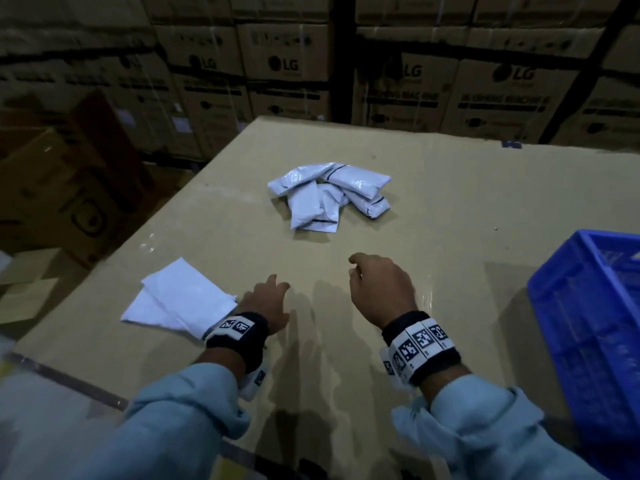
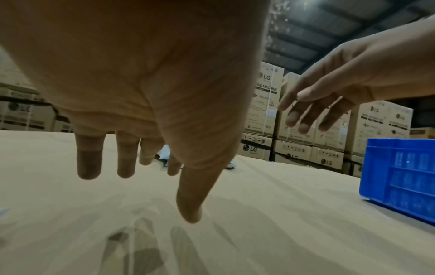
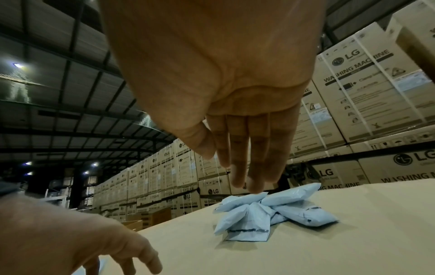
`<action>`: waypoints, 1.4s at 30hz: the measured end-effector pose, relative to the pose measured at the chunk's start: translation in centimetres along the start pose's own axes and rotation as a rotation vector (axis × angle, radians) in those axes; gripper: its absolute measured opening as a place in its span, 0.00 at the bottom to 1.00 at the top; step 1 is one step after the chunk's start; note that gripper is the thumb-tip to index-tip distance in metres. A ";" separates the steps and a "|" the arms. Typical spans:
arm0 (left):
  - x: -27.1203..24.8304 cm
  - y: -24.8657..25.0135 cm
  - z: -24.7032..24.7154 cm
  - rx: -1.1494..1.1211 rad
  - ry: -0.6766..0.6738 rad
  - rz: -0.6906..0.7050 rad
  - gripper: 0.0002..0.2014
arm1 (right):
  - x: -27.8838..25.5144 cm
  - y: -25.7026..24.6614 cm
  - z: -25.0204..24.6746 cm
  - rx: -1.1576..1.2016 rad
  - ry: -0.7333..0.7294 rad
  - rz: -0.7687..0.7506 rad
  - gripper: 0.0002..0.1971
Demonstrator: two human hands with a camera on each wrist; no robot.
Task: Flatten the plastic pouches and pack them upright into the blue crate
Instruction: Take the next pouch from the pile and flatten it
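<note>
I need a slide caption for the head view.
Both open hands hover before piled pouches, blue crate alongside.

I see pale blue sleeves (image 1: 180, 410) on both my arms, and black wristbands (image 1: 239, 332) carrying white square-coded tags (image 1: 420, 342).

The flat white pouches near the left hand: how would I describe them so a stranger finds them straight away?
Start at the big cardboard work surface. At its near left edge, beside the left hand, lie the flat white pouches. Unlike the puffy heap of pouches farther back, these lie smooth and overlapped.
</note>
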State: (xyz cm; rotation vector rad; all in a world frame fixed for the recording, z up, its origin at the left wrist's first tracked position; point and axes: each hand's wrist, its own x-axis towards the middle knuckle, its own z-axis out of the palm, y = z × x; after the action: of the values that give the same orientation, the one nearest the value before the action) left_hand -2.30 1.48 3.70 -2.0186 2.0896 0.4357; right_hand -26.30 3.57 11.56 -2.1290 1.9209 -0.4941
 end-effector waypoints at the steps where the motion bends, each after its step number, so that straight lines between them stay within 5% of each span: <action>1: 1.3 -0.6 -0.2 0.017 -0.013 0.005 0.36 | 1.5 -0.5 1.3 0.002 -0.032 0.021 0.18; 6: 6.9 -3.3 -0.7 0.135 -0.114 0.054 0.51 | 9.0 -2.4 8.9 0.104 -0.277 0.126 0.32; 12: 10.9 -6.9 -0.2 0.069 -0.243 0.141 0.74 | 16.5 -4.5 13.8 0.271 -0.198 0.159 0.49; 18: 11.1 -7.8 0.3 0.015 -0.337 0.166 0.75 | 24.2 -4.8 16.9 0.377 -0.238 0.263 0.52; 22: 11.4 -7.5 1.2 0.070 -0.303 0.177 0.74 | 25.8 -4.8 17.4 0.401 -0.086 0.289 0.40; 26: 11.6 -6.9 1.3 0.083 -0.332 0.173 0.75 | 23.8 -4.3 16.5 0.446 0.189 0.283 0.25; 30: 11.3 -6.9 1.4 0.039 -0.288 0.187 0.76 | 19.5 -2.6 14.3 0.499 0.261 0.412 0.19; 38: 7.7 -6.5 2.7 -0.147 0.007 0.159 0.76 | 7.5 2.1 10.4 0.453 0.197 0.445 0.16; 42: 5.2 -5.2 4.8 -0.168 0.225 0.247 0.56 | 2.0 4.1 9.7 0.446 0.041 0.437 0.15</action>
State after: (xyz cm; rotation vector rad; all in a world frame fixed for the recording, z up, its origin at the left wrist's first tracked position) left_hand 2.37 -1.88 -2.94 -1.9849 2.5337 0.4554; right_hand -26.03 0.62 1.25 -1.3898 1.9859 -0.7833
